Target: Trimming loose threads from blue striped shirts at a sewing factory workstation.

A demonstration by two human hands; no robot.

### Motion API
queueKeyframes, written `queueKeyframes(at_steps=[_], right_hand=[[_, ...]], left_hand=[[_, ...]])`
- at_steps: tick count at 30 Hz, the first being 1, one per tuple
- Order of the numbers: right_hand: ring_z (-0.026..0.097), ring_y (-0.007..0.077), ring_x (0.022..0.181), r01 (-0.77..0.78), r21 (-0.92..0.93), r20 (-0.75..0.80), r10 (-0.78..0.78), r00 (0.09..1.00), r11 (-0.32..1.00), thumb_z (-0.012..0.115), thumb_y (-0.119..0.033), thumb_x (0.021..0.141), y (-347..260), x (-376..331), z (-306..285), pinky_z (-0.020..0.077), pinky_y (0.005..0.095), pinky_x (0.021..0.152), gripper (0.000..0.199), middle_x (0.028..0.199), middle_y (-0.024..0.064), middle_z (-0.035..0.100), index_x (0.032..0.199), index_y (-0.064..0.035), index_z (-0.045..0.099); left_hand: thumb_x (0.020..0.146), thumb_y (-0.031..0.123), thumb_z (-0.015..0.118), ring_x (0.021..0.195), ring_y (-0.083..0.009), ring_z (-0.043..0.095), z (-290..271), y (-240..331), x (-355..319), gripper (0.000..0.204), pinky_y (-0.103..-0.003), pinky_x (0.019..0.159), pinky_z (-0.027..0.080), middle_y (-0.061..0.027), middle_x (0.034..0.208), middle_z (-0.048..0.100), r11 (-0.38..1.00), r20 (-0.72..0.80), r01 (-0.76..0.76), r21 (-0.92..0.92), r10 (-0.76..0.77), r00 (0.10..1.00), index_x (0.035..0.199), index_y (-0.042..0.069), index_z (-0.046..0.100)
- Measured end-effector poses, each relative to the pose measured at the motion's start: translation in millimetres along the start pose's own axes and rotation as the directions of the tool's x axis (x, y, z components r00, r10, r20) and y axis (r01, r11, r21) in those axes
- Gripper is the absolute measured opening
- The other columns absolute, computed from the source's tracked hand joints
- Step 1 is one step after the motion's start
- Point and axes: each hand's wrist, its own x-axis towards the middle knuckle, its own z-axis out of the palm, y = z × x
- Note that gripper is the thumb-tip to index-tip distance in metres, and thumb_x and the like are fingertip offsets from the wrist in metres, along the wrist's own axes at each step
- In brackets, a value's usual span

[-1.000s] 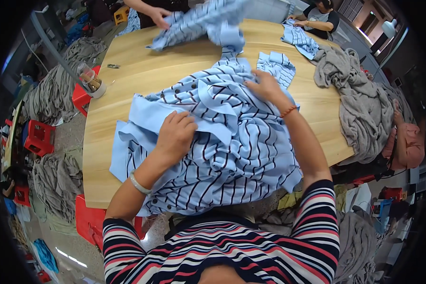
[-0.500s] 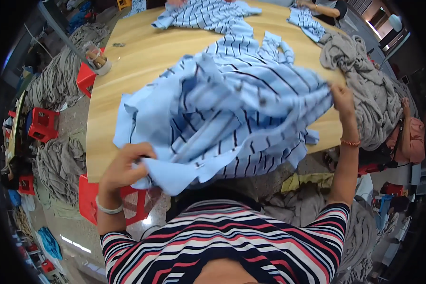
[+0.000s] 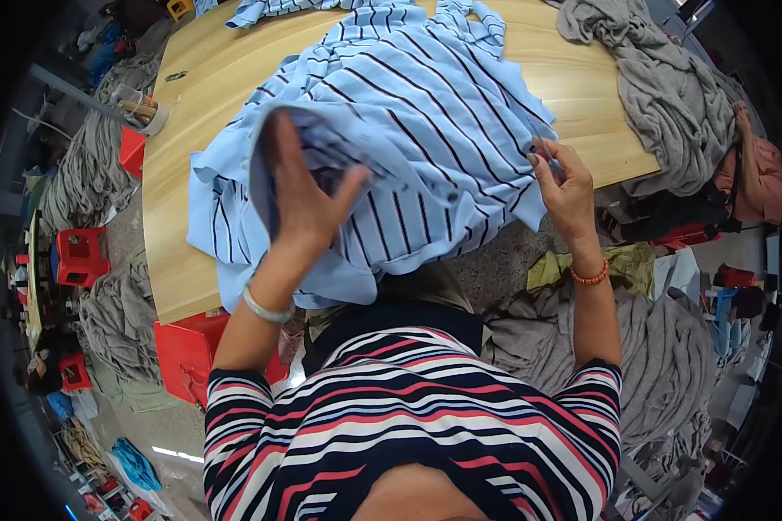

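A light blue shirt with dark stripes (image 3: 417, 130) lies spread over the near part of the table and hangs past its front edge. My left hand (image 3: 308, 204) is open at the left of the shirt, thumb apart from the raised fingers. Its fingers reach into a raised fold of plain blue cloth, and their tips are blurred. At the shirt's right edge my right hand (image 3: 569, 184) pinches the cloth between thumb and fingers. A dark button (image 3: 452, 197) shows near the shirt's lower middle.
The wooden table (image 3: 200, 104) carries more striped cloth (image 3: 295, 7) at its far side. Grey fabric (image 3: 678, 113) is heaped at the right edge. A clear container (image 3: 141, 108) stands by the left edge. Red stools (image 3: 82, 256) and grey piles are around; a person's arm (image 3: 747, 165) shows at right.
The shirt, held up and stretched between both hands before, now lies lower and flatter. My left hand has let go of its near corner and moved up and right; my right hand has moved left.
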Motion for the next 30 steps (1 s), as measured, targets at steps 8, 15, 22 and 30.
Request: queueKeyframes(at_steps=[8,15,22,30], right_hand=[[0.039,0.0069,0.058,0.098,-0.036,0.043,-0.096,0.994,0.995,0.070,-0.019,0.088,-33.4,-4.5,10.8,0.0346,0.0219,0.053,0.032,0.085,-0.0007,0.062,0.117,-0.0051,0.065],[0.046,0.0130,0.060,0.198,-0.050,0.165,-0.188,0.968,0.979,0.061,-0.013,0.093,-63.7,-11.6,20.6,0.0386,0.0266,0.055,0.026,0.075,0.0083,0.053,0.116,-0.0012,0.063],[0.057,0.0254,0.061,0.425,-0.128,0.141,-0.407,0.902,0.896,0.067,-0.011,0.086,-83.5,-1.2,52.7,0.0450,0.0331,0.055,0.026,0.077,0.0100,0.057,0.112,-0.0051,0.065],[0.061,0.0274,0.067,0.529,-0.246,0.225,-0.483,0.846,0.812,0.065,-0.014,0.086,-94.7,14.4,76.6,0.0482,0.0371,0.055,0.026,0.080,0.0085,0.055,0.111,-0.0079,0.063]], left_hand=[[0.083,0.017,0.071,0.110,-0.0363,0.058,-45.1,-97.8,61.9,0.051,-0.040,0.092,0.047,-0.0232,0.120,0.058,0.944,-0.041,0.279,0.175,-0.276,0.960,0.128,0.001,0.054],[0.084,0.017,0.071,0.078,-0.0142,0.061,0.0,4.2,5.1,0.028,-0.027,0.070,0.049,-0.0085,0.092,0.067,0.645,0.478,0.533,-0.547,-0.282,0.832,0.106,0.000,0.065],[0.089,0.011,0.067,0.075,-0.0058,0.056,50.0,9.0,9.6,0.023,-0.021,0.067,0.046,0.0011,0.087,0.064,0.859,0.250,0.373,-0.351,-0.298,0.921,0.108,-0.001,0.064],[0.088,0.008,0.064,0.068,-0.0073,0.054,47.3,10.2,6.4,0.010,-0.024,0.062,0.044,-0.0017,0.074,0.061,0.699,0.231,0.449,-0.557,-0.389,0.892,0.091,0.000,0.061]])
